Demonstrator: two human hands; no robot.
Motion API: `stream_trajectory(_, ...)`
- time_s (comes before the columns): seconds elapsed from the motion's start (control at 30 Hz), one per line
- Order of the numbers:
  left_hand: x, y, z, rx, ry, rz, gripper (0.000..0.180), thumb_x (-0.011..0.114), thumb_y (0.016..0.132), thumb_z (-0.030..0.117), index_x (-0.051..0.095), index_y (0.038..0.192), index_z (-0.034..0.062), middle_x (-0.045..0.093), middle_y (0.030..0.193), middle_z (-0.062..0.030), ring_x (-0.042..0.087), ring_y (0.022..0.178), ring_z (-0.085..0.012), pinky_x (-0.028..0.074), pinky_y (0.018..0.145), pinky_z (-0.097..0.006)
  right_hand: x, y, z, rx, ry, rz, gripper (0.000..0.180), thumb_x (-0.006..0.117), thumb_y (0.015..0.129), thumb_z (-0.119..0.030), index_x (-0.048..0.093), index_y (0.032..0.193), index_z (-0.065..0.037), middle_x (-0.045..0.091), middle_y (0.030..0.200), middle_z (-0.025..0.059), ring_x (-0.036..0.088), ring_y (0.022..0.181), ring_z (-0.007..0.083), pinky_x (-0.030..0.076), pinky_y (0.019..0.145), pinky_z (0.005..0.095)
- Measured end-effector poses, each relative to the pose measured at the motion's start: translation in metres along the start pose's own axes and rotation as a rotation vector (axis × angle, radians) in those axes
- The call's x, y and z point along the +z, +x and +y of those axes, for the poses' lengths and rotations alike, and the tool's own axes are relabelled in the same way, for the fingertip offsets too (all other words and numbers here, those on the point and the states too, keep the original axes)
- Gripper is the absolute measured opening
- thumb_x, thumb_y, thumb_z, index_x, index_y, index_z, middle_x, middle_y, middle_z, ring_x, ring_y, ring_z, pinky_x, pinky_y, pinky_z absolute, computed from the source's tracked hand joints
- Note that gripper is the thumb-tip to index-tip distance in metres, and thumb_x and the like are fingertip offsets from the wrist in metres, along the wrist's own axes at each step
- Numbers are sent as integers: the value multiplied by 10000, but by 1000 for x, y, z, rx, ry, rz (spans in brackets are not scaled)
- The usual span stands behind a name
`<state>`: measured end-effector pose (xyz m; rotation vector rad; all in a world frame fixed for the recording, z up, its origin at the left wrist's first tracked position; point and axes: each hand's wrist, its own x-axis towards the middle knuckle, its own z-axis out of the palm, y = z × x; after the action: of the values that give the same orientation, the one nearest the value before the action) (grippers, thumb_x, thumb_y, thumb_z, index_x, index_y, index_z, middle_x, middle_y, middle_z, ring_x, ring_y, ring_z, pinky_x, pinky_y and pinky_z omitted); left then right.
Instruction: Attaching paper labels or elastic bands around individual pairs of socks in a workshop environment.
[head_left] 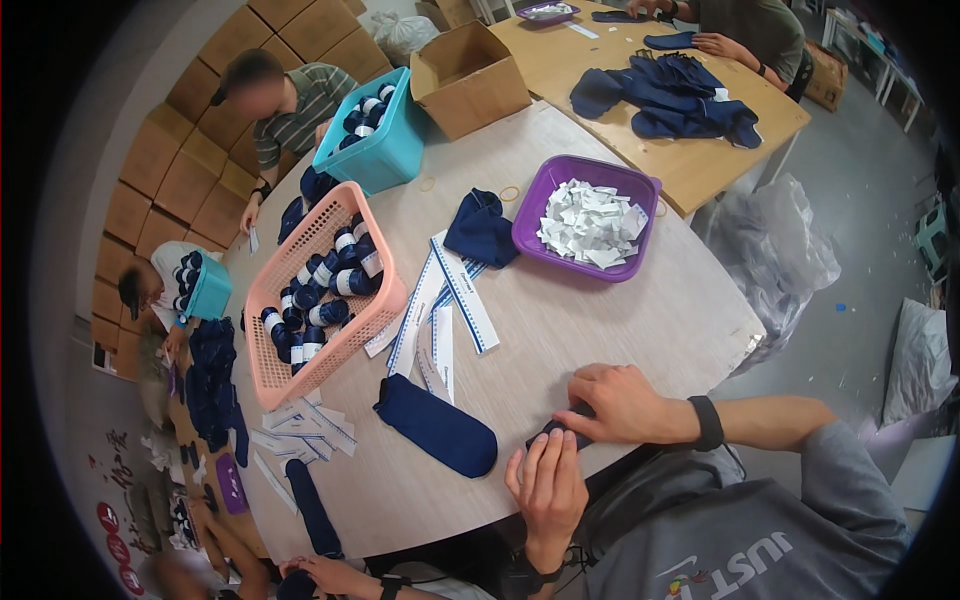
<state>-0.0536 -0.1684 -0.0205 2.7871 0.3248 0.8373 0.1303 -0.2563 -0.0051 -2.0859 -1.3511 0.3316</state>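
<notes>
A small dark blue bundle (543, 433) sits at the edge of the worktop (640, 320), just right of the flat blue sock (437, 425). The right hand (625, 402) bends its fingers around it. The left hand (552, 497) lays its fingers close together on top; I cannot tell if they grip. Past the sock lie white strips (468, 302), with a purple tub (575, 262) to its right and a pink basket (385, 312) to its left.

I see a broad pale table (600, 330) in the middle of the room. A yellowish wooden table (690, 180) meets its far right edge, and smooth grey floor (840, 250) stretches off to its right. Past its far left side, brown cartons (165, 170) stand stacked high beside a pale wall (75, 350). Light falls evenly over its top.
</notes>
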Motion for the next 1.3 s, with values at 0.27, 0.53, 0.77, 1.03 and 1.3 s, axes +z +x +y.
stream_trajectory(0.27,0,16,3,-36,20,-53,424,744,826,62,685,1242,8,680,1261,-140,630,1191,-317,434,1072,-512,-8,-23,2,-388,-6,108,294,738,905,-261,653,1093,-50,642,1088,65,656,1015,252,564,623,348)
stream_trajectory(0.53,-6,34,-17,62,-32,-114,472,763,813,100,642,1257,-8,665,1204,-158,650,1099,-337,521,936,-450,-16,-30,0,-304,22,10,461,741,903,-314,613,1245,-33,632,1166,97,661,1070,275,594,699,382)
stream_trajectory(0.77,-21,21,-1,-35,-340,-300,456,806,754,53,654,1179,-21,696,1064,-201,680,963,-402,554,806,-452,-41,-40,2,-347,106,-161,420,742,903,-356,662,1146,-22,681,1020,114,697,935,333,583,740,438)
stream_trajectory(1.03,-30,28,46,-168,-484,-290,439,833,757,73,675,1158,-13,710,997,-189,696,918,-387,567,763,-439,-67,-53,-26,-252,-217,-390,205,715,808,-143,645,919,14,703,871,161,726,861,346,569,682,457)
stream_trajectory(1.3,-28,17,54,-213,-555,-380,453,818,810,94,647,1213,-21,696,1087,-234,683,996,-430,563,828,-468,-50,-71,-13,-225,-266,-330,169,687,812,-187,632,841,-30,686,680,149,719,653,358,550,571,462)
